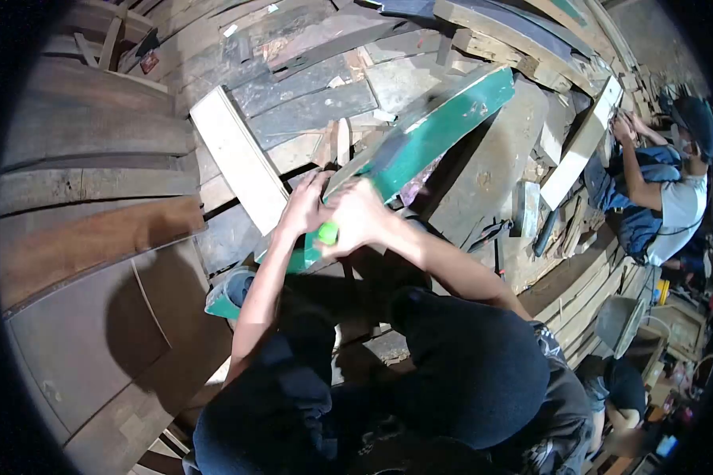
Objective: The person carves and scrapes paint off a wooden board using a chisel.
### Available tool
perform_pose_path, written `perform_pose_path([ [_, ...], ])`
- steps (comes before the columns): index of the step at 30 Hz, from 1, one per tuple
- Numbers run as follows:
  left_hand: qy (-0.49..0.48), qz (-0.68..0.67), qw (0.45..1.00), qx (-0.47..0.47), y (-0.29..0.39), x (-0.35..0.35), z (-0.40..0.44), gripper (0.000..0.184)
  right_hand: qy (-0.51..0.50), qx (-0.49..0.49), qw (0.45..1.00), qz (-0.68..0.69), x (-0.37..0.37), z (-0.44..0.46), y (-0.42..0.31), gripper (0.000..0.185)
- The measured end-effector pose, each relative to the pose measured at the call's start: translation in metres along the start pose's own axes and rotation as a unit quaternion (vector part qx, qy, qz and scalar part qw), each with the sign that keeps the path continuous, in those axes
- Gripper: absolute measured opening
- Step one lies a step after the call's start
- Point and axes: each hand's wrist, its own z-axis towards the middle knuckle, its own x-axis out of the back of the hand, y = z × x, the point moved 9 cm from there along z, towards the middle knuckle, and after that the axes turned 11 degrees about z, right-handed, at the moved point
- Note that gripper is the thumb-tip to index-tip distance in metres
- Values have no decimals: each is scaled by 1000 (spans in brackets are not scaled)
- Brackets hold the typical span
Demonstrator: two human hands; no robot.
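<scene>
A long wooden board [444, 131] with a green-painted face slants from between my legs up to the upper right. My left hand [305, 204] is closed at the board's left edge, fingers bent over it. Beside it, my right hand [358, 215] is blurred and wrapped around a tool whose bright green handle end [328, 232] sticks out on the thumb side. The rest of that tool is hidden by my hands. Left of my hands lies a white board [239, 158], its lower end near my left wrist.
A bucket-like container [230, 293] stands by my left forearm. Old planks [309, 111] cover the ground ahead, and brown boards [95, 186] lie at left. On the right, a co-worker [661, 186] handles a white plank [582, 142]. Another person [614, 388] bends at lower right. Pliers [491, 231] lie nearby.
</scene>
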Motion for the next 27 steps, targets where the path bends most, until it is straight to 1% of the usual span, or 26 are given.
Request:
perform_pose_path([
  [2,-4,-76,997,-1,-17,-13,4,76,72,11,997,17,16,7,-8,43],
  [3,12,-36,999,-24,-25,-24,5,75,60,14,998,25,6,7,-9,43],
  [4,30,5,998,-46,-24,-26,6,75,10,13,1000,21,5,6,-23,46],
  [5,22,-14,1000,-5,-34,-31,7,73,17,21,999,25,8,6,-19,45],
  [7,15,46,999,-6,-12,-12,1,70,24,36,998,43,7,0,-9,45],
  [8,5,1,1000,0,0,0,0,72,62,21,998,9,16,2,1,42],
  [10,3,-53,998,-31,-17,-15,5,72,102,26,993,48,19,8,-6,41],
  [11,25,-10,999,-30,-22,-18,2,72,11,-16,1000,17,2,7,-9,41],
  [12,17,2,999,-41,-11,-9,1,74,-12,17,1000,-21,-7,6,-21,40],
  [14,17,16,1000,-17,-2,-2,0,78,17,91,996,0,-5,-1,-14,39],
  [15,50,-1,999,-19,-1,2,-2,76,48,59,996,43,26,7,-3,38],
  [16,44,39,998,-7,-9,-5,-3,70,75,16,996,44,32,13,15,37],
  [18,11,-55,994,-97,-10,-12,0,70,120,34,988,89,40,19,5,33],
  [19,34,71,985,-152,-12,-22,0,75,105,77,988,81,34,18,-11,34],
  [20,36,68,986,-145,-26,-33,-1,79,91,120,986,70,25,14,-29,35],
  [22,41,61,989,-131,-27,-31,0,86,95,145,981,82,23,9,-46,44],
  [24,48,20,996,-74,-23,-23,-2,87,76,79,992,69,26,7,-43,45],
  [26,2,-22,999,-50,-9,-7,0,87,89,55,993,63,27,6,-39,46],
  [27,11,-13,999,-49,-7,-5,-2,86,93,45,993,57,28,5,-35,46],
])
